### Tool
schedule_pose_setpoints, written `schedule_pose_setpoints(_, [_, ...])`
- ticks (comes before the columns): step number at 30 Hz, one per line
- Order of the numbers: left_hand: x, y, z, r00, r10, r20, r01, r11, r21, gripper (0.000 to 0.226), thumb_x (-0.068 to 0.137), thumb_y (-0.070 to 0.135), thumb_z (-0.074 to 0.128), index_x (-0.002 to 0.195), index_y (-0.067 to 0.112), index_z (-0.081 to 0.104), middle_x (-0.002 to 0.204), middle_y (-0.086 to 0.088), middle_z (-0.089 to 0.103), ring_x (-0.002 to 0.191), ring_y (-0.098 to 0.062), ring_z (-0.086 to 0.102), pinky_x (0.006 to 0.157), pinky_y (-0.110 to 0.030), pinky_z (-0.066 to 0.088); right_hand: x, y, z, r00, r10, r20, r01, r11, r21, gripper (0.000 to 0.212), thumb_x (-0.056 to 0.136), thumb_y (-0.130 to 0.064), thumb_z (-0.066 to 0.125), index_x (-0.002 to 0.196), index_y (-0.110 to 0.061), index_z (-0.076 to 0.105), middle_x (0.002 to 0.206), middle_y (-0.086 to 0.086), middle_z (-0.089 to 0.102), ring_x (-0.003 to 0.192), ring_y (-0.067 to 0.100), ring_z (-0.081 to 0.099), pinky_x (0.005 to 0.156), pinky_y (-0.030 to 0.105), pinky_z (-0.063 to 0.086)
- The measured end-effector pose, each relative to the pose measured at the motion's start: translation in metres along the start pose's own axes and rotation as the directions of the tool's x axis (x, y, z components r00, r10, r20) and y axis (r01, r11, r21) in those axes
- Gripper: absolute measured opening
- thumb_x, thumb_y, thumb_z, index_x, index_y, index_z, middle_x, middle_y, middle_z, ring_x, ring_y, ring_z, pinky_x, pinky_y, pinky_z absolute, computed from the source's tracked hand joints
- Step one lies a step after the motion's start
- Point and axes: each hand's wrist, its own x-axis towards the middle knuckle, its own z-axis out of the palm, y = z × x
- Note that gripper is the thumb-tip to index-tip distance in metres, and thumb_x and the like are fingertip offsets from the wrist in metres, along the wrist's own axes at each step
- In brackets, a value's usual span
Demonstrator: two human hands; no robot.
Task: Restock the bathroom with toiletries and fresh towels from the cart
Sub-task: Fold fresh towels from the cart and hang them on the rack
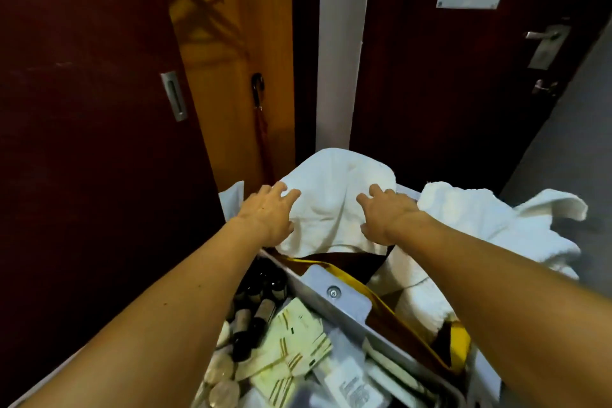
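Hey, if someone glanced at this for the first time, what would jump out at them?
Two bare arms reach forward, the left hand and right hand spread on a rumpled white towel at the cart's far end. Below them, the cart's tray holds dark little bottles and pale packets. Dark red doors stand behind.

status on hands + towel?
Left hand and right hand open, fingers spread on white towel atop cart. Towel not lifted. Nothing in the way.
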Motion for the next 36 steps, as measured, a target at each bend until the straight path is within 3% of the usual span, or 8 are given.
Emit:
schedule_pose_setpoints(4, [0.047,0.006,0.009,1.000,-0.004,-0.030,0.005,1.000,0.015,0.067,0.097,0.039,0.054,0.153,0.025,0.020,0.158,-0.008,0.021,0.138,-0.034,0.031,0.109,-0.046,0.038,0.035,0.016,0.009,0.996,0.078,-0.053,-0.076,0.996,0.045,0.061,0.096,-0.038,0.052,0.148,-0.020,0.027,0.151,0.013,0.027,0.131,0.035,0.039,0.100,0.046,0.041])
schedule_pose_setpoints(10, [0.083,0.002,0.025,0.982,-0.189,0.003,0.188,0.974,-0.125,0.084,0.096,0.038,0.059,0.155,0.020,0.003,0.155,-0.013,0.021,0.133,-0.039,0.037,0.101,-0.047,0.045,0.064,0.028,0.023,0.977,0.211,-0.035,-0.199,0.956,0.217,0.065,0.094,-0.036,0.057,0.146,-0.018,0.023,0.143,0.018,0.030,0.124,0.037,0.043,0.089,0.042,0.042])
schedule_pose_setpoints(14, [0.098,0.007,0.036,0.948,-0.307,0.090,0.316,0.942,-0.118,0.100,0.091,0.059,0.057,0.155,0.011,-0.002,0.154,-0.023,0.027,0.136,-0.041,0.040,0.102,-0.046,0.045,0.076,0.034,0.031,0.933,0.351,0.073,-0.332,0.768,0.548,0.078,0.091,-0.033,0.066,0.148,-0.014,0.015,0.142,0.022,0.032,0.119,0.041,0.050,0.081,0.041,0.044])
schedule_pose_setpoints(19, [0.104,0.006,0.046,0.926,-0.371,0.072,0.377,0.918,-0.123,0.098,0.084,0.066,0.060,0.150,0.007,0.017,0.147,-0.023,0.036,0.129,-0.038,0.045,0.098,-0.045,0.048,0.090,0.036,0.035,0.829,0.539,0.149,-0.439,0.461,0.771,0.079,0.084,-0.039,0.076,0.138,-0.003,0.030,0.133,0.018,0.052,0.117,0.037,0.056,0.075,0.036,0.041])
schedule_pose_setpoints(23, [0.097,0.007,0.049,0.942,-0.335,-0.026,0.328,0.934,-0.143,0.081,0.089,0.060,0.059,0.144,0.012,0.024,0.141,-0.022,0.039,0.126,-0.038,0.045,0.095,-0.045,0.045,0.093,0.021,0.039,0.844,0.468,0.260,-0.472,0.420,0.775,0.063,0.082,-0.043,0.076,0.125,-0.005,0.051,0.127,0.013,0.059,0.114,0.032,0.058,0.077,0.034,0.046])
schedule_pose_setpoints(28, [0.086,0.016,0.034,0.940,-0.312,-0.138,0.291,0.944,-0.154,0.059,0.096,0.038,0.061,0.142,0.014,0.032,0.133,-0.018,0.043,0.120,-0.033,0.046,0.091,-0.040,0.047,0.091,0.002,0.027,0.880,0.450,0.153,-0.344,0.381,0.858,0.055,0.096,-0.026,0.057,0.144,-0.011,0.035,0.140,0.017,0.049,0.126,0.037,0.049,0.092,0.035,0.043])
schedule_pose_setpoints(31, [0.083,0.020,0.013,0.921,-0.314,-0.228,0.264,0.937,-0.228,0.043,0.096,0.017,0.059,0.134,0.013,0.040,0.125,-0.015,0.046,0.111,-0.031,0.048,0.081,-0.037,0.047,0.084,-0.011,0.013,0.868,0.494,0.052,-0.250,0.344,0.905,0.046,0.100,-0.020,0.051,0.142,-0.014,0.032,0.134,0.019,0.051,0.119,0.039,0.052,0.080,0.033,0.038])
schedule_pose_setpoints(36, [0.066,0.011,-0.026,0.870,-0.355,-0.342,0.260,0.920,-0.292,0.037,0.096,0.017,0.059,0.129,0.011,0.044,0.124,-0.014,0.046,0.107,-0.028,0.048,0.079,-0.033,0.045,0.065,-0.022,-0.021,0.846,0.522,-0.110,-0.124,0.394,0.911,0.041,0.101,-0.022,0.049,0.138,-0.017,0.033,0.125,0.020,0.054,0.113,0.039,0.053,0.080,0.039,0.042])
